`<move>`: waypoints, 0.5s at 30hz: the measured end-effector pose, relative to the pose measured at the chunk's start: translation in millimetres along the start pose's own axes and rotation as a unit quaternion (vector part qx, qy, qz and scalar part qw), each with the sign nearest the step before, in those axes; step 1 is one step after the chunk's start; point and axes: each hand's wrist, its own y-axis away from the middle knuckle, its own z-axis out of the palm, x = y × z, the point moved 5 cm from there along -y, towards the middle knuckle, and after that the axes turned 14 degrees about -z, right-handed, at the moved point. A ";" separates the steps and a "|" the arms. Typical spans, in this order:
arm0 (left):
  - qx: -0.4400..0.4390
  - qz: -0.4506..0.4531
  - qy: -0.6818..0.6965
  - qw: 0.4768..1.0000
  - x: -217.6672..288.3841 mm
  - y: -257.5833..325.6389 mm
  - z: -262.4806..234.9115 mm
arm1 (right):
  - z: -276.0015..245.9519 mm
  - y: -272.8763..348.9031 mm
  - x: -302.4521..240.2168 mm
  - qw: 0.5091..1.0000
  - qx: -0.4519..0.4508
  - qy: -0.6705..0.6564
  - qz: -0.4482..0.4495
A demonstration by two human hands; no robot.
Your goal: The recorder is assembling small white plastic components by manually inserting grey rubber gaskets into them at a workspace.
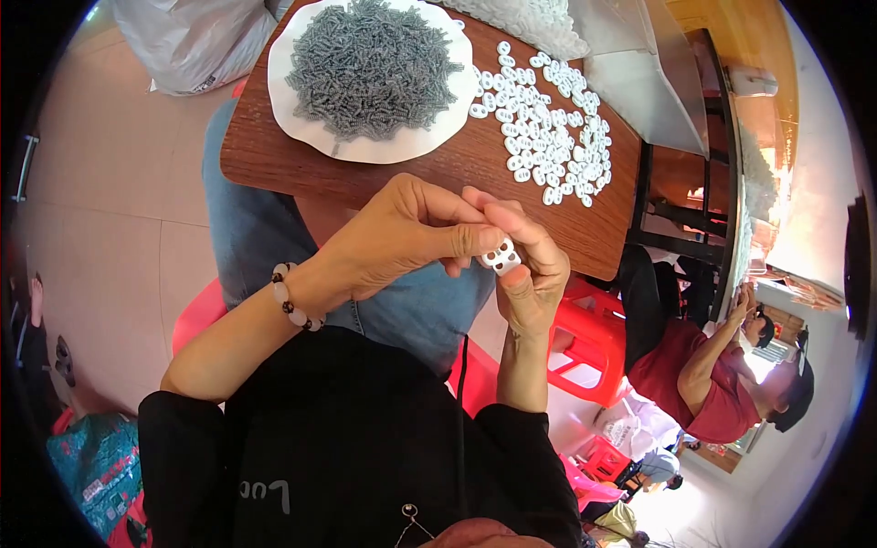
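In the head view, the 2 hands are together over the person's lap, just off the near edge of the bench (251,155). The right hand (533,265) is clamped on a small white piece (501,259), with its thumb at the lower end and its fingers around the far side. The left hand (416,233), a beaded bracelet (298,310) at its wrist, lays its thumb against the upper end of the piece; its other fingertips are partly covered, so I cannot tell whether it grips or only presses. The piece shows several dark openings; whether anything sits inside them is too small to tell.

On the bench, a white plate (283,87) with a wavy rim bears a heap of grey coil-like parts (375,68). To its right lie many loose white parts (548,142), most showing 2 dark holes, and beyond them a pile of pale translucent pieces (525,23).

The step in hand looks like close fingertip work on this single piece, likely fitting or pressing. The next move calls for a steady right-hand pinch, the openings kept uncovered, and light, well-aligned pressure from the left thumb.
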 end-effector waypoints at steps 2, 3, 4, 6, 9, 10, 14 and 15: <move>-0.013 -0.011 0.003 1.000 -1.7 0.2 0.6 | -0.3 0.4 -0.5 1.000 -0.002 0.006 -0.005; -0.014 -0.010 0.004 1.000 -0.9 0.5 1.1 | -0.3 -0.1 -1.6 1.000 -0.005 0.024 -0.015; -0.012 -0.010 0.001 1.000 -0.4 0.6 1.5 | -0.8 -0.2 -2.5 0.999 -0.007 0.042 -0.023; -0.012 -0.012 0.000 1.000 -0.5 -0.1 1.0 | -1.5 -1.1 -4.3 0.997 -0.011 0.067 -0.028; -0.011 -0.019 -0.022 1.000 -2.9 1.1 -0.5 | -1.4 -3.1 -5.3 0.991 -0.028 0.117 -0.054; -0.014 -0.022 -0.014 1.000 -3.3 1.0 -0.3 | -1.2 -4.1 -6.6 0.986 -0.039 0.144 -0.072; -0.008 -0.039 -0.015 0.999 -3.2 1.4 -1.4 | -2.0 -3.7 -5.4 0.985 -0.033 0.152 -0.076; -0.007 -0.040 -0.015 0.999 -2.7 1.4 -1.1 | -2.7 -3.2 -5.2 0.984 -0.032 0.151 -0.083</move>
